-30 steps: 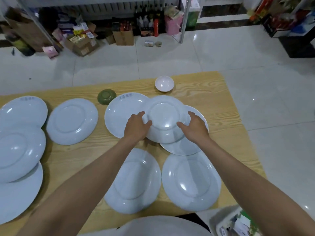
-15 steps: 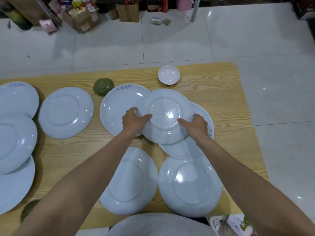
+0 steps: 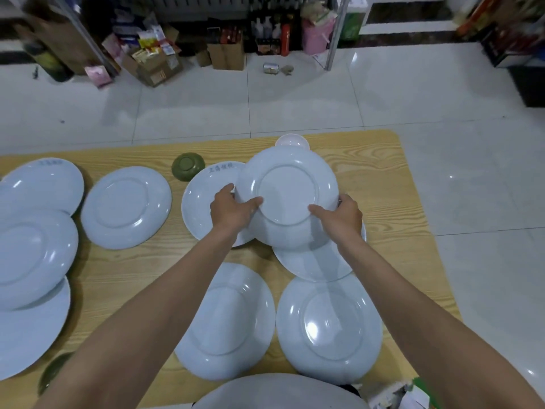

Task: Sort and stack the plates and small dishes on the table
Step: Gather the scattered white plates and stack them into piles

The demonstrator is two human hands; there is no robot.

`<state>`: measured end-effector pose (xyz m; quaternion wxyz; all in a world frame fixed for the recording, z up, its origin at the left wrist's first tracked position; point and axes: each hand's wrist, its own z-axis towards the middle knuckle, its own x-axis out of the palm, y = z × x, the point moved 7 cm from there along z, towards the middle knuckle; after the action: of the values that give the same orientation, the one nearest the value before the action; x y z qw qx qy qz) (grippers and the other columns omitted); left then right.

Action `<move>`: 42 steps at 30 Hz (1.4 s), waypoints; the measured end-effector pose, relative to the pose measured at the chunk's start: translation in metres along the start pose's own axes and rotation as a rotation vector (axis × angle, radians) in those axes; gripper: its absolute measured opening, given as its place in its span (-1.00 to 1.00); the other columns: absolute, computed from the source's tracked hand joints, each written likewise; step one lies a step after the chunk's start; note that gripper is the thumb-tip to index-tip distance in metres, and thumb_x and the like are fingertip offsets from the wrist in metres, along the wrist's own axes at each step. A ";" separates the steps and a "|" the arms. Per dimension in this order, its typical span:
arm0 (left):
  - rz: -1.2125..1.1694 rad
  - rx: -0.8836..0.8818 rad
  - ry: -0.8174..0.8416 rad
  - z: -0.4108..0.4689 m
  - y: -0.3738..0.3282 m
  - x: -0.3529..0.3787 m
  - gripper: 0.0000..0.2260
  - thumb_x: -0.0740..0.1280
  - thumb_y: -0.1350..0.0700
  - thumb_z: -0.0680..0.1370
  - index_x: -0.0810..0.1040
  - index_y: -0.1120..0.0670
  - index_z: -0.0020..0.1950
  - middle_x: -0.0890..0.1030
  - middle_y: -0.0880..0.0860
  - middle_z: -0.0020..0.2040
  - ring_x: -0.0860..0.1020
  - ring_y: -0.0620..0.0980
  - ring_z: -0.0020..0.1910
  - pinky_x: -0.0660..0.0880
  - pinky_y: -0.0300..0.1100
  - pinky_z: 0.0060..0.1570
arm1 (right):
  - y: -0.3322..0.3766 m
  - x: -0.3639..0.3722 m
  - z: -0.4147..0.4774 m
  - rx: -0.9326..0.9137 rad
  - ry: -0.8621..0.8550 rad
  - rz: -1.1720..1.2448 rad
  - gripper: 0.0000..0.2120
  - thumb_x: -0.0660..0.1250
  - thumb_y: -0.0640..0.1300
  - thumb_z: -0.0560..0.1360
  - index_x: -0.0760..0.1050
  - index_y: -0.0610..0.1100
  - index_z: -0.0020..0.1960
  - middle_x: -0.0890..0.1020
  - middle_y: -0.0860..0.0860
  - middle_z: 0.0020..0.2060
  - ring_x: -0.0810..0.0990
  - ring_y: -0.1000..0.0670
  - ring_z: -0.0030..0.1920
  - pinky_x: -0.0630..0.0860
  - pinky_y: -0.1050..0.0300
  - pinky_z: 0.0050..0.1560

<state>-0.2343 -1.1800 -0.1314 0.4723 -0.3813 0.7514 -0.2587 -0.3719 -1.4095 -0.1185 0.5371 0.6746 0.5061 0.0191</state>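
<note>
Both hands hold one upside-down white plate (image 3: 287, 190) lifted and tilted above the wooden table (image 3: 380, 184). My left hand (image 3: 231, 209) grips its left rim, thumb on the underside. My right hand (image 3: 342, 215) grips its right rim. Under it lie a plate with blue lettering (image 3: 203, 208) to the left and another white plate (image 3: 312, 261) to the right. A small white dish (image 3: 290, 140) peeks out behind the lifted plate. A small green dish (image 3: 188, 166) sits upside down at the back.
Several more white plates lie around: two near me (image 3: 227, 320) (image 3: 328, 326), one at mid-left (image 3: 126, 208), and overlapping ones at the far left (image 3: 32, 255). Another green dish (image 3: 54, 370) shows at the near left. The table's right edge drops to tiled floor (image 3: 472, 172).
The plate between my hands has risen off the plates beneath and tilted up, now covering most of the small white dish. The view shifted up.
</note>
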 end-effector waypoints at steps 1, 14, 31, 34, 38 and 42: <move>-0.015 0.024 -0.007 -0.003 -0.008 -0.004 -0.27 0.56 -0.09 0.37 0.40 0.07 0.46 0.55 0.04 0.28 0.51 0.09 0.25 0.49 0.06 0.23 | 0.007 -0.004 -0.004 -0.017 -0.019 0.027 -0.53 0.55 -0.02 0.35 0.51 -0.13 0.17 0.62 -0.02 0.08 0.59 -0.09 0.08 0.55 -0.07 0.14; -0.459 0.135 -0.045 -0.063 -0.073 -0.045 -0.71 0.23 -0.22 0.49 0.44 -0.09 0.10 0.55 -0.08 0.01 0.51 -0.13 -0.09 0.41 -0.15 -0.17 | 0.068 -0.045 -0.062 -0.158 -0.191 0.581 -0.77 0.21 0.21 0.59 0.45 0.07 -0.02 0.54 0.24 -0.15 0.51 0.28 -0.18 0.37 0.39 -0.27; -0.337 0.286 0.154 -0.113 -0.069 -0.017 -0.51 0.10 0.23 0.62 0.25 -0.10 0.53 0.44 -0.07 0.34 0.41 0.03 0.29 0.41 -0.02 0.25 | 0.011 -0.086 -0.084 -0.082 0.121 0.803 -0.64 0.24 -0.42 0.53 0.59 -0.07 0.18 0.69 -0.05 0.00 0.66 -0.09 -0.05 0.61 0.06 -0.20; -0.321 0.313 0.150 -0.119 -0.065 -0.007 -0.52 0.12 0.22 0.62 0.27 -0.18 0.47 0.46 -0.18 0.20 0.44 -0.07 0.15 0.36 -0.13 0.10 | -0.003 -0.087 -0.089 -0.069 0.265 0.798 -0.50 0.31 -0.47 0.47 0.58 0.02 0.23 0.69 -0.05 0.05 0.69 -0.13 -0.02 0.64 0.03 -0.23; -0.185 0.367 0.180 -0.126 -0.060 0.007 -0.54 0.17 0.09 0.66 0.21 -0.11 0.56 0.42 -0.08 0.42 0.43 0.01 0.32 0.39 -0.10 0.24 | -0.023 -0.099 -0.094 -0.032 0.200 0.899 -0.40 0.29 -0.55 0.42 0.60 0.08 0.17 0.66 -0.07 0.10 0.68 -0.18 -0.01 0.62 0.02 -0.29; 0.450 0.715 0.097 -0.149 -0.063 0.017 -0.50 0.05 -0.12 0.68 0.16 0.02 0.59 0.21 0.01 0.57 0.14 0.06 0.56 0.12 0.00 0.49 | -0.044 -0.124 -0.107 -0.014 0.018 0.983 -0.30 0.28 -0.56 0.41 0.47 0.01 0.41 0.62 -0.05 0.13 0.65 -0.21 -0.02 0.64 -0.04 -0.34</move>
<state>-0.3532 -1.2257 -0.0302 0.5838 -0.0072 0.7001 -0.4111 -0.5224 -1.4256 -0.0419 0.4646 0.8297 0.1322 0.2797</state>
